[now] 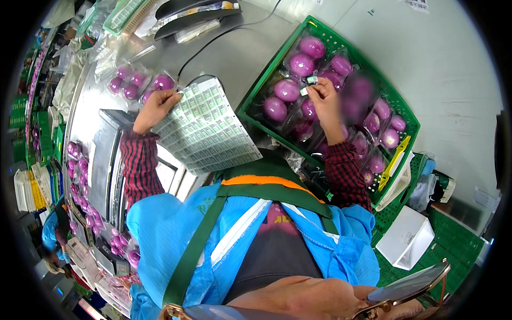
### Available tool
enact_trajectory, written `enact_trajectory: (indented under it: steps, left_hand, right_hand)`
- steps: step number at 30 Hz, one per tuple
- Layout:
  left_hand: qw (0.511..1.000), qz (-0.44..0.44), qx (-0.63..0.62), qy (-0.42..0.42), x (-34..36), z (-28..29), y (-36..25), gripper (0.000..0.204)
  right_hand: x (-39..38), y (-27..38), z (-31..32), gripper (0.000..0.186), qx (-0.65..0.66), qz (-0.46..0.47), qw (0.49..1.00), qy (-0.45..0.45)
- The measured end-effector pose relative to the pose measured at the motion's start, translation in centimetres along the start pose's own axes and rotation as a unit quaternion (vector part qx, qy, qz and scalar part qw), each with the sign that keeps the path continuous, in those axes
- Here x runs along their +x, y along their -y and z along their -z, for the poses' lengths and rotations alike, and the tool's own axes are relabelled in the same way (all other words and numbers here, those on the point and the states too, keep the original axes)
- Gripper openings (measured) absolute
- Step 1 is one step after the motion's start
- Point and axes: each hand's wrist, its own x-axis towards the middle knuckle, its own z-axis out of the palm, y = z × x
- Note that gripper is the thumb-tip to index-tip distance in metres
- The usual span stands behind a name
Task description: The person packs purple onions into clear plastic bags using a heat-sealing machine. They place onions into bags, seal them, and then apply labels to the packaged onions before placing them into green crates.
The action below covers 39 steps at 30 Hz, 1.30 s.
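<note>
My left hand pinches the upper left corner of a sheet of small green-and-white stickers, which hangs tilted in front of my apron. Over the green crate on the right, my right hand has its fingers closed on a small sticker. Just below that hand lie clear plastic packs of round purple onions. A similar sticker sits by the fingertips, on one of the packs as far as I can see.
More packed onions lie on the steel table beyond my left hand. A black holder and its cable stand at the back. A yellow strip hangs on the crate's right side. A white box rests at lower right.
</note>
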Motion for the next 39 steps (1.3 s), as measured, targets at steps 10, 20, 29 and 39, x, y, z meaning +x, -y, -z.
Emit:
enact_trajectory:
  steps: [10, 20, 29, 39]
  left_hand:
    - [0.998, 0.024, -0.032, -0.046, -2.9, -2.0, 1.9, 0.024]
    - [0.994, 0.0, -0.051, -0.096, -3.4, -2.7, 2.6, 0.024]
    - [0.989, -0.1, -0.046, -0.095, 1.7, -3.5, -2.4, 0.019]
    - [0.963, -0.26, 0.065, -0.027, 8.5, -7.0, -8.0, 0.016]
  right_hand:
    - [2.0, -1.7, -7.5, 0.036, -0.351, 0.141, 0.924, 0.059]
    - [7.2, -1.0, -1.9, 0.018, -0.231, 0.107, 0.962, -0.097]
    - [14.7, -0.6, -2.2, 0.013, -0.534, 0.255, 0.801, -0.091]
    - [9.5, 8.1, -6.0, 0.024, -0.235, 0.194, 0.935, 0.18]
